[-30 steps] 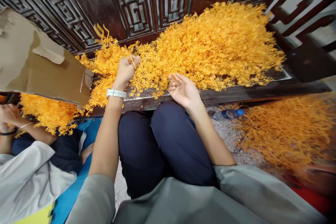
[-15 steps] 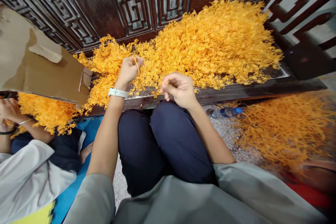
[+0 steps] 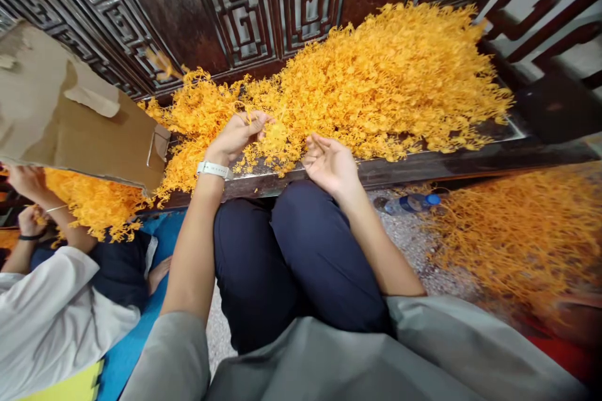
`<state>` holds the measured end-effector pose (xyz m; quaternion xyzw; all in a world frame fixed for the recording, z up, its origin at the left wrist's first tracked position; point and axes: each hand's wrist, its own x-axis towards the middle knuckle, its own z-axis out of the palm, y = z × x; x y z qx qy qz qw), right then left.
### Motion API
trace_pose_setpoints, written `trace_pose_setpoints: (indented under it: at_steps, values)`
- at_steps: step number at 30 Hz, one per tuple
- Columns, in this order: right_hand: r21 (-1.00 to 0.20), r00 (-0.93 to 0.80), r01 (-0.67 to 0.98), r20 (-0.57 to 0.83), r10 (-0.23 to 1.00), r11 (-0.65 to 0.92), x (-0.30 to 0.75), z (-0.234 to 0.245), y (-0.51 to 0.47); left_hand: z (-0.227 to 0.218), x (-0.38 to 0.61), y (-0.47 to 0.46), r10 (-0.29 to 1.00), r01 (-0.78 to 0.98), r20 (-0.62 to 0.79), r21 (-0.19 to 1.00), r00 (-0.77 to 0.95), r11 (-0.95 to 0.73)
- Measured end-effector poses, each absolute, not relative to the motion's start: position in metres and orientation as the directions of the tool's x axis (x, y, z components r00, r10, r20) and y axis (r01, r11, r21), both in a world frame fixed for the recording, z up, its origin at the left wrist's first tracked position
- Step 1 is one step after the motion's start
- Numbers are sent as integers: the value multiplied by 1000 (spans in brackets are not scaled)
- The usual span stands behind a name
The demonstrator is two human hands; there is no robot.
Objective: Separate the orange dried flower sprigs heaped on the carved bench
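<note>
My left hand (image 3: 237,136), with a pale watch band on its wrist, is closed in a pinch in front of the heap. A thin yellow strand shows at its fingers, and a yellow flower-like piece (image 3: 275,135) spreads out just past the fingertips. To its right is my right hand (image 3: 333,166), palm turned up, thumb and fingers pressed together at the tips. Anything between them is too small to make out. Behind both hands lies a large heap of yellow-orange flower-like pieces (image 3: 385,81) on a dark wooden bench (image 3: 423,166).
A cardboard box (image 3: 94,131) stands at left. Beyond it a co-worker's hands (image 3: 31,191) are raised beside more yellow pieces. A water bottle (image 3: 414,203) lies on the floor by a pile of orange strands (image 3: 512,232). A blurred yellow piece (image 3: 162,66) shows before the carved panel (image 3: 164,6).
My left hand has moved slightly right, and a flower-like piece now shows at its fingertips. My right hand has turned palm up and shifted right. A blurred yellow piece has appeared at upper left.
</note>
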<state>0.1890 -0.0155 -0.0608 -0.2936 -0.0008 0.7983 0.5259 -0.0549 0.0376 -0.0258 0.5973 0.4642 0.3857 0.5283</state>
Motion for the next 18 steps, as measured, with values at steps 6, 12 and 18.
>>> trace_pose_setpoints:
  at_steps: [6, 12, 18]
  values:
    - [-726, -164, -649, -160, 973, -228, 177, -62, -19, -19, -39, 36, 882, 220, -143, 974, 448, 46]
    - [-899, -149, -435, 19, 989, -49, 170, -74, -18, -25, -26, 41, 947, 184, -48, 983, 317, -11]
    - [-823, -407, -561, 180, 895, -90, 179, -60, -25, -28, -20, 46, 961, 262, 123, 946, 247, -188]
